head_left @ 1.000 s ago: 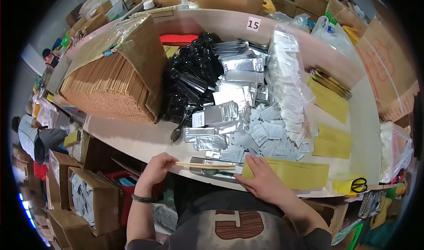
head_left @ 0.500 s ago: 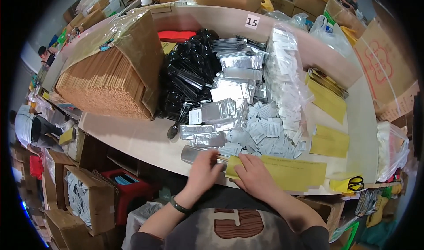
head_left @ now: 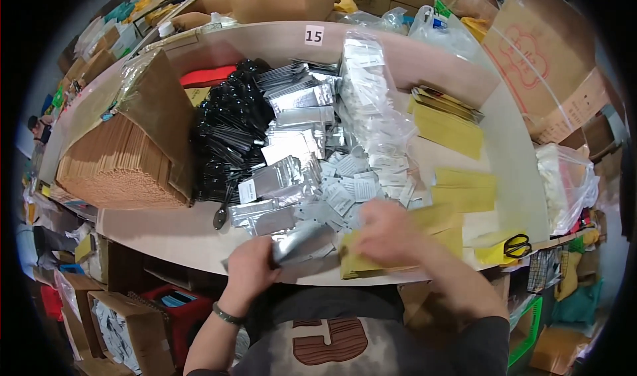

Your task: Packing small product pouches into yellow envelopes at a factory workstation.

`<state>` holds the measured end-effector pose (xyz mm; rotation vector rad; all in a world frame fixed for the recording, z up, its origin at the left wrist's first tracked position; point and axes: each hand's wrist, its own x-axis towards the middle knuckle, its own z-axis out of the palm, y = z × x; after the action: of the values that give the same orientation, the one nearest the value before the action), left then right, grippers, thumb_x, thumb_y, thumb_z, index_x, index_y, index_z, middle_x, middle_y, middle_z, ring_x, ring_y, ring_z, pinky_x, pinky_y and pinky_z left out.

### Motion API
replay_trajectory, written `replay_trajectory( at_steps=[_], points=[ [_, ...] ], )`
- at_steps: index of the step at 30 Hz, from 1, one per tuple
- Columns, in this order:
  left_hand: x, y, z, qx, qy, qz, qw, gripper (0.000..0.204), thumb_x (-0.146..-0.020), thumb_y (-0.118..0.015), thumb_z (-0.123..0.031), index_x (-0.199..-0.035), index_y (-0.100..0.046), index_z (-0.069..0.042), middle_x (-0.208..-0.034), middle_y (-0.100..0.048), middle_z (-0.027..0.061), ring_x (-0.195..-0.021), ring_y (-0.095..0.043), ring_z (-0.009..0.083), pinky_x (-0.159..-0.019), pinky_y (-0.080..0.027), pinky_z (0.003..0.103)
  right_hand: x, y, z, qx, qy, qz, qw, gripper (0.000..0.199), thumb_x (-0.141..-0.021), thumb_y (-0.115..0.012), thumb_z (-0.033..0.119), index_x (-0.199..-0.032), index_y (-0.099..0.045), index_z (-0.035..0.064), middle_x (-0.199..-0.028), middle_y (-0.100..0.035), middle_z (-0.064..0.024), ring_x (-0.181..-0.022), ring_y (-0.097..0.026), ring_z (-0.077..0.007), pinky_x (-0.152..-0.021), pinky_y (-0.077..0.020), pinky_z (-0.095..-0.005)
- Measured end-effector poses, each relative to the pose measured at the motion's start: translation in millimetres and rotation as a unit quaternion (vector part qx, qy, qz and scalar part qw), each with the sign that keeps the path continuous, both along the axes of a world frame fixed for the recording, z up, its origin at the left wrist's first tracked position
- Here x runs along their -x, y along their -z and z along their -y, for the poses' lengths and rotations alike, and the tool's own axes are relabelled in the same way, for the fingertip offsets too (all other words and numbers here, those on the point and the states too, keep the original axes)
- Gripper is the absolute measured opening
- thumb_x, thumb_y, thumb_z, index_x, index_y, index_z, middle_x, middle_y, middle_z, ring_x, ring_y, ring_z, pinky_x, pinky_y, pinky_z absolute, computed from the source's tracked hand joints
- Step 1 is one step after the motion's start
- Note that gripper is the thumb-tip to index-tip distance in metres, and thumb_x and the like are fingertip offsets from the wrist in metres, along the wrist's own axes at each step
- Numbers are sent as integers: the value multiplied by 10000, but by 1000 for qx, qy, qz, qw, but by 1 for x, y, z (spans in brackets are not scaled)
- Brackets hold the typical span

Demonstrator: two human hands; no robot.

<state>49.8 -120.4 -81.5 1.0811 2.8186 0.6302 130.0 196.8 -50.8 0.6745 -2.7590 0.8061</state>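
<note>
At table edge, left hand (head_left: 251,268) gripping silver pouch (head_left: 302,242); right hand (head_left: 387,232) blurred, grip unclear, over yellow envelopes (head_left: 446,226).

Silver foil pouch (head_left: 302,242) with a dull grey sheen, beside plain yellow envelopes (head_left: 398,243). Glossy black packets (head_left: 229,137) heaped against a red tray (head_left: 207,76). Brown kraft sleeves (head_left: 113,167), black-handled scissors (head_left: 517,246) on a yellow sheet, pale beige table (head_left: 172,226).

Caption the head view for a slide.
Left hand grips a silver pouch; right hand rests on yellow envelopes.
</note>
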Motion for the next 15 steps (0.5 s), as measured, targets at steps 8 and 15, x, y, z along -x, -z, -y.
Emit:
replay_trajectory(
  at_steps=[8, 15],
  points=[
    [-33, -13, -36, -152, 135, 449, 870, 635, -763, -829, -230, -1285, -539, -11, -1190, -637, 141, -1029, -637, 226, -880, -512, 345, -61, -5, -35, -88, 23, 147, 985, 337, -761, -766, 292, -951, -635, 47, -1307, -550, -199, -1216, -509, -424, -1030, -411, -489],
    [-32, -14, -39, -113, 114, 441, 883, 332, -755, -745, -186, -1009, -584, -45, -882, -667, 144, -862, -669, 320, -774, -529, 397, -37, 11, 40, -75, 107, 42, 991, 370, -834, -720, 392, -854, -601, 42, -1012, -638, -198, -992, -611, -353, -813, -488, -444]
  ],
)
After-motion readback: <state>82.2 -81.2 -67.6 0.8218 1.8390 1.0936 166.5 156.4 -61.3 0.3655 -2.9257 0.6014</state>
